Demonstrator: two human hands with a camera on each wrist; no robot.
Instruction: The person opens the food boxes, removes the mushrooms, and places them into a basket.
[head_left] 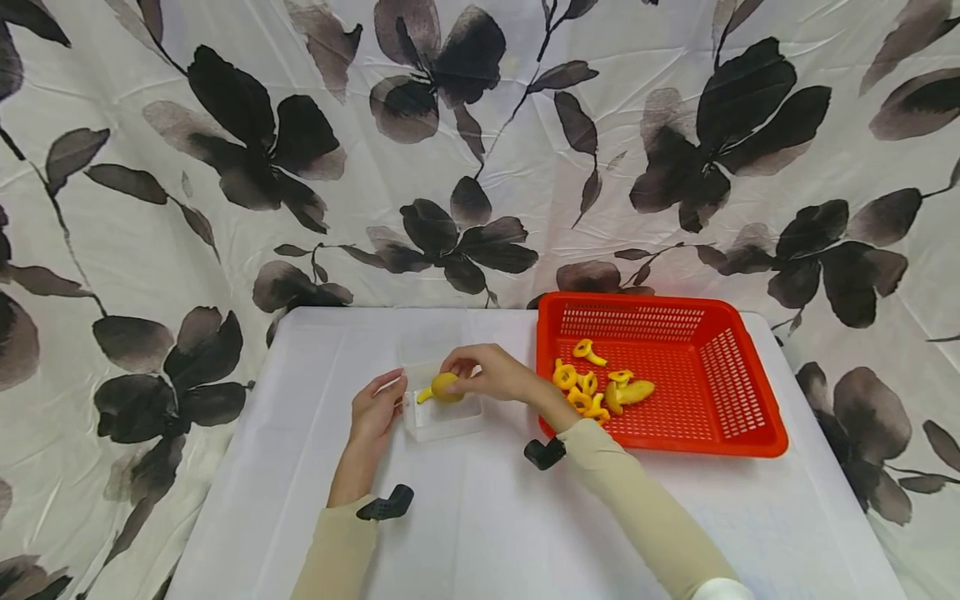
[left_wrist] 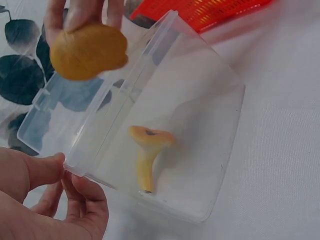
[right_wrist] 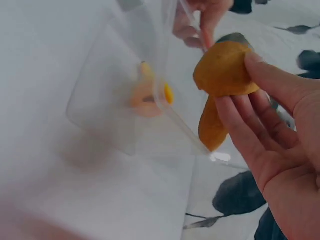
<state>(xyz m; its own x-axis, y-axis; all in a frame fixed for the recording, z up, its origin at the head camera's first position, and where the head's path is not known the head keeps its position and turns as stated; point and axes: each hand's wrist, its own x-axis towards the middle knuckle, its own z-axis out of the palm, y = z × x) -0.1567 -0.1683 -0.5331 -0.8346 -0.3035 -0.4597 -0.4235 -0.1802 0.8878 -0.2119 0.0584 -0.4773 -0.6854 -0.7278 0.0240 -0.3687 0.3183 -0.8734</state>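
A brownish-yellow toy mushroom with a rounded cap is pinched between the thumb and fingers of my right hand, above a clear plastic box. The right wrist view shows its cap in the grip and its thick stem pointing down. Inside the box lies a yellow trumpet-shaped toy mushroom with an orange rim. My left hand holds the box by its left corner, thumb on the edge. The box's lid is folded back on the far side.
To the right on the white-covered table stands a red perforated basket. Several yellow trumpet-shaped mushrooms and a thicker brownish-yellow mushroom lie in its left half. A flower-printed cloth hangs behind the table.
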